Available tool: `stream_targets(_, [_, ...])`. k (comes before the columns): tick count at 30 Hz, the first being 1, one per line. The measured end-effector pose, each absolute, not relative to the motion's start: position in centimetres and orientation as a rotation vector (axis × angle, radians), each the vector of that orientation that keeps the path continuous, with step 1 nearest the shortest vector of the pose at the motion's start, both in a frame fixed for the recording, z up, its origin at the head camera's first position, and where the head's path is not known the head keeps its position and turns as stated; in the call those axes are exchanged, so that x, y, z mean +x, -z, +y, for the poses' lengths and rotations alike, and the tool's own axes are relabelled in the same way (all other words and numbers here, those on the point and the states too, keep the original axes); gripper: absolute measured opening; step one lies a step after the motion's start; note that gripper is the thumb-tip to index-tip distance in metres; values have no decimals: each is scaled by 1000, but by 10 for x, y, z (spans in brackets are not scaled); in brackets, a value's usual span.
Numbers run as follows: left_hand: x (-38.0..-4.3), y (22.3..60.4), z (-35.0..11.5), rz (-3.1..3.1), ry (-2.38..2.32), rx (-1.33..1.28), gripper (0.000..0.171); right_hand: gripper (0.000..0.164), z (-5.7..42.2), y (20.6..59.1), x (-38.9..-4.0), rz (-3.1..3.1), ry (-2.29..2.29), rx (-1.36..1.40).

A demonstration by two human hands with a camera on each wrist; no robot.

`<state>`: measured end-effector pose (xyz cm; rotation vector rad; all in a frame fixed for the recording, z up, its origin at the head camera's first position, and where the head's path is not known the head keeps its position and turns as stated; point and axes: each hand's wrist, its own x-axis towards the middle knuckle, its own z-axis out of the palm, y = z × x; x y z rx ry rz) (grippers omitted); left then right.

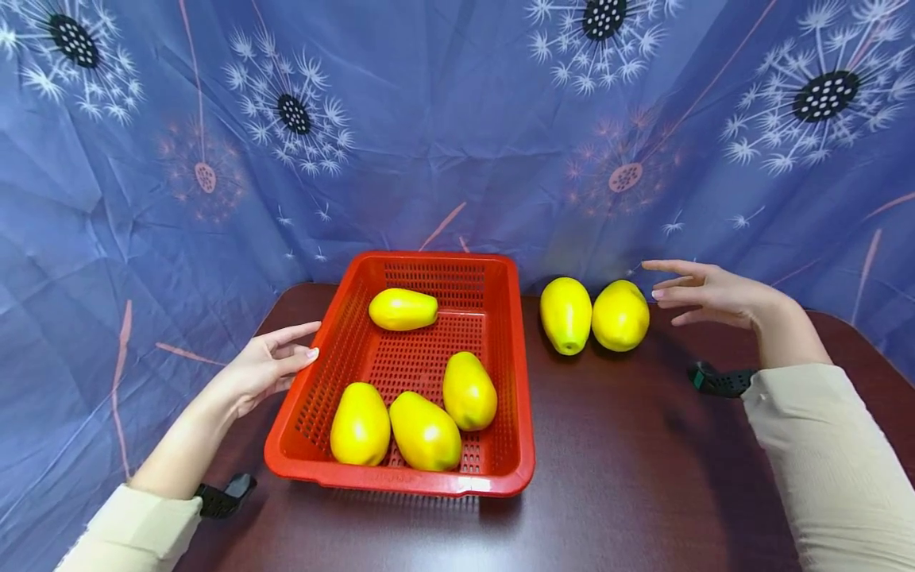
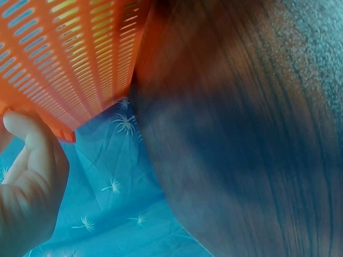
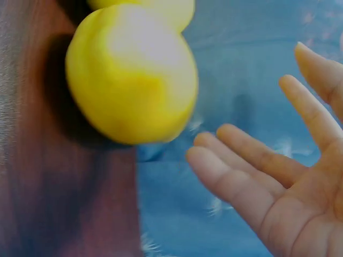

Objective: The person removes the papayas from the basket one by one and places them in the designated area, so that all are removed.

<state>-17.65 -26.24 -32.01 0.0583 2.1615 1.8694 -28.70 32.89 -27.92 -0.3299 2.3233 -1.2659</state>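
My left hand is at the left side of a red plastic basket, its fingertips touching the rim. In the left wrist view the bent thumb lies against the basket's edge. Several yellow papayas sit in the basket, one papaya near the back and the others toward the front. To the right of the basket, two more papayas stand side by side, a left papaya and a right papaya. My right hand hovers beside the right one, fingers spread and holding nothing.
The basket and loose papayas are on a dark brown table. A blue cloth with dandelion prints hangs behind and around the table. Black wrist straps with cameras are on both wrists, below beige sleeves.
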Motion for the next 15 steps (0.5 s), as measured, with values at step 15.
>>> stream_targets(15, [-178, 323, -262, 2173, -1842, 57, 67, 59, 225, 234, -270, 2105, 1277, -509])
